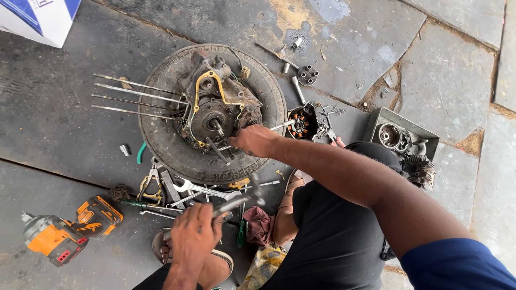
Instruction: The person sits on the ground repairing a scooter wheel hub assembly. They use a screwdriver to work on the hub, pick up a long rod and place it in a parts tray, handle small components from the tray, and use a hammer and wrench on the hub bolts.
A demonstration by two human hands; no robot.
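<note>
A dirty engine crankcase (217,104) with a yellow wire lies on an old tyre (161,137) on the floor. Several long metal studs (134,99) stick out of it to the left. My right hand (253,140) rests at the crankcase's right side, gripping a dark metal rod (217,151) that points at the central shaft. Lower down, my left hand (194,236) is closed on the handle of a blurred metal tool (237,203) that looks like a hammer. That tool hangs over the scattered spanners (199,188).
An orange power wrench (56,236) lies at the lower left. A stator coil (301,124) and a grey tray of engine parts (400,137) sit to the right. Sockets and bolts (307,75) lie beyond the tyre, a white and blue box (37,16) at the top left, a red rag (259,223) by my knee.
</note>
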